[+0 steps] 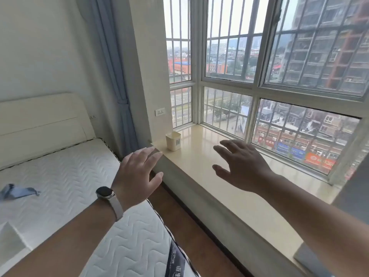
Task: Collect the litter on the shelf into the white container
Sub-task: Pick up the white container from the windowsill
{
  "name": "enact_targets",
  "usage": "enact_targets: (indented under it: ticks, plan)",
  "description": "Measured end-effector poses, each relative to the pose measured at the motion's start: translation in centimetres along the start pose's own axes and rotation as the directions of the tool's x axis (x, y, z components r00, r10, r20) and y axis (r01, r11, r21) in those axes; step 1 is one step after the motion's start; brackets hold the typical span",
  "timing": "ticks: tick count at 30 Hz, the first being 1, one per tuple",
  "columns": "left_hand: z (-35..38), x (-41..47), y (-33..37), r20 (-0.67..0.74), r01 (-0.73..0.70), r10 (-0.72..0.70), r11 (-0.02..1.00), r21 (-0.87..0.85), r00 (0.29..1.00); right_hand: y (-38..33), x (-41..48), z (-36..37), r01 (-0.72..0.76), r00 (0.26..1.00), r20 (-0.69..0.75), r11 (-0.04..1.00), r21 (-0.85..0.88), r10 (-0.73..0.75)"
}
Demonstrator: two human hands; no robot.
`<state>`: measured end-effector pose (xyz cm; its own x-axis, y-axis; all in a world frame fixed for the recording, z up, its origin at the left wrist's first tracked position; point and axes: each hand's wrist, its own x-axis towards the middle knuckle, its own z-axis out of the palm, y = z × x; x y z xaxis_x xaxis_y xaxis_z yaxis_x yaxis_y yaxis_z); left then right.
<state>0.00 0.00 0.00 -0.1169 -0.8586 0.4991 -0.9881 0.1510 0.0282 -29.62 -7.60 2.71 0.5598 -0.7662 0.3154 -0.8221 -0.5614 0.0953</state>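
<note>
A small white container (173, 140) stands upright on the far left end of the pale stone window shelf (201, 162), close to the wall corner. My left hand (137, 172) hovers with fingers spread over the shelf's near left corner, a watch on its wrist. My right hand (243, 166) is held palm down with fingers apart above the middle of the shelf, to the right of the container. Both hands hold nothing. I see no litter on the visible shelf surface.
A bare quilted mattress (75, 176) with a cream headboard lies left of the shelf, with a blue cloth (18, 191) on it. A strip of wooden floor (179, 226) separates bed and shelf. Barred windows (279, 96) back the shelf; a wall socket (160, 111) sits above the container.
</note>
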Motion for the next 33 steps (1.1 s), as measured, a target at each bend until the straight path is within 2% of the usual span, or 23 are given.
enact_targets:
  ticks: [9, 19, 27, 33]
  plan:
    - [6.3, 2.9, 1.8, 0.063, 0.051, -0.052, 0.999, 0.006, 0.997, 5.4, 1.9, 5.9, 0.027, 0.998, 0.059, 0.998, 0.06, -0.031]
    - [14.3, 9.7, 10.6, 0.126, 0.195, -0.201, 0.979, 0.06, 0.971, 16.8, 6.1, 11.2, 0.169, 0.973, 0.136, 0.977, 0.13, -0.186]
    - [15.7, 13.8, 13.2, 0.127, 0.231, -0.249, 0.963, 0.138, 0.96, 21.2, 8.4, 11.9, 0.211, 0.968, 0.095, 0.958, 0.194, -0.233]
    - [16.3, 16.2, 12.3, 0.099, 0.246, -0.263, 0.957, 0.153, 0.96, 21.2, 11.3, 12.7, 0.243, 0.965, 0.039, 0.945, 0.22, -0.258]
